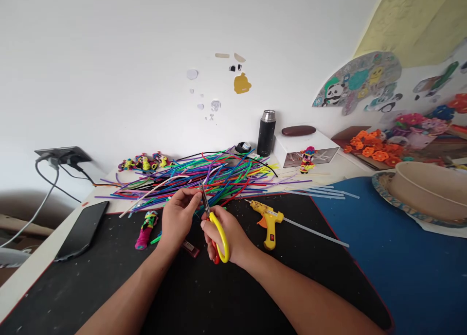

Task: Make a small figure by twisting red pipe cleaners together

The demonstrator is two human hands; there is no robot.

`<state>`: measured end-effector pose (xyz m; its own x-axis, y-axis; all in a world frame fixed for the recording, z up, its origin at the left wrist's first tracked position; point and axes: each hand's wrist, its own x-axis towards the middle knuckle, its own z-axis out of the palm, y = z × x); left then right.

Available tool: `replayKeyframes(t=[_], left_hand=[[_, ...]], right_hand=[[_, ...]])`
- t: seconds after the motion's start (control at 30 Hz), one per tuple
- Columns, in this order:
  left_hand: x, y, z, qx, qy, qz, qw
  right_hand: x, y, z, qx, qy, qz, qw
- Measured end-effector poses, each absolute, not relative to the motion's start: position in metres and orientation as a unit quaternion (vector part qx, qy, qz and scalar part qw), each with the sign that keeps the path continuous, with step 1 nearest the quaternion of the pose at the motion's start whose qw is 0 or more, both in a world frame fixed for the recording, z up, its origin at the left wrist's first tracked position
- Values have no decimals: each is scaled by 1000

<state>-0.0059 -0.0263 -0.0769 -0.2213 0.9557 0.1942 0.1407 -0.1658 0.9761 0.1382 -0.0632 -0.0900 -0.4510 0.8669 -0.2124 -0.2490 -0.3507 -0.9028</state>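
My right hand is closed around the handles of yellow and red scissors, blades pointing up and away. My left hand pinches something thin at the blade tips; I cannot make out what it is. Both hands hover over a black mat. Just beyond them lies a big pile of coloured pipe cleaners.
A yellow glue gun lies right of my hands, a small woven figure and a phone to the left. A black flask, white box, little figures, a hat on blue cloth and a wall socket surround the desk.
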Motion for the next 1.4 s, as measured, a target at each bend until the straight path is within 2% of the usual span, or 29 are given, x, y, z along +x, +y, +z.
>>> replayKeyframes(t=[0.5, 0.7, 0.8, 0.93, 1.0, 1.23, 1.4], left_hand=[[-1, -27, -73, 532, 556, 539, 343], [-3, -26, -72, 466, 489, 583, 451], [-1, -26, -70, 411, 451, 592, 526], [0, -26, -69, 371, 430, 598, 566], [-1, -26, -68, 364, 426, 600, 571], [-7, -25, -69, 374, 419, 610, 559], [-9, -23, -69, 392, 427, 614, 536]], right_hand=[[138, -69, -79, -421, -431, 711, 363], [150, -58, -79, -405, -478, 679, 383], [166, -47, -74, -450, -568, 581, 371], [181, -41, -66, -550, -693, 351, 307], [183, -41, -63, -573, -724, 285, 256], [183, -48, -55, -559, -796, 198, 117], [188, -51, -54, -505, -842, 169, 84]])
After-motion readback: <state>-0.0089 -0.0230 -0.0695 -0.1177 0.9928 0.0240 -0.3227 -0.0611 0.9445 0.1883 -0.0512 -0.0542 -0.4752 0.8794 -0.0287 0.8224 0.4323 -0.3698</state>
